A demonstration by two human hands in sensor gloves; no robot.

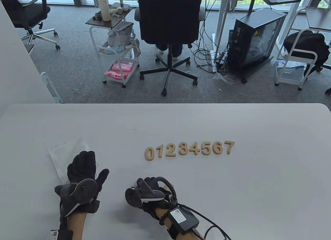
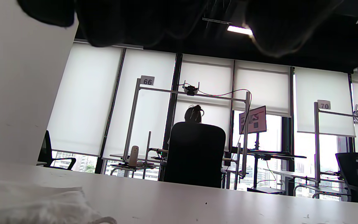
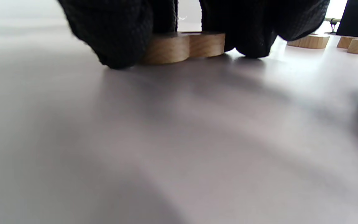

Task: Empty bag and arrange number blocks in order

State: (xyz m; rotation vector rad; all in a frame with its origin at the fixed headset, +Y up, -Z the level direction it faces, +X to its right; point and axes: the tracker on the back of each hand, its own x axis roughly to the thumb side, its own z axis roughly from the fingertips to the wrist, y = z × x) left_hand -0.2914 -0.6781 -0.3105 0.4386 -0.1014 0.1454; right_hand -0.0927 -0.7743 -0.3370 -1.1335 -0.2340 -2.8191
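Note:
Wooden number blocks (image 1: 190, 150) lie in a row on the white table (image 1: 258, 188), reading 0 to 7 from left to right. My right hand (image 1: 152, 185) is in front of the row, fingers curled down. In the right wrist view its fingertips (image 3: 117, 34) pinch a wooden block (image 3: 182, 46) that lies flat on the table; which number it is I cannot tell. My left hand (image 1: 84, 167) rests flat, fingers spread, on the clear plastic bag (image 1: 60, 153) at the left. The bag also shows in the left wrist view (image 2: 36, 205).
The table's far edge (image 1: 165, 103) runs across the middle of the table view. Beyond it are an office chair (image 1: 169, 33), a white cart (image 1: 117, 56) and a computer case (image 1: 254, 40). More of the row shows in the right wrist view (image 3: 331, 42).

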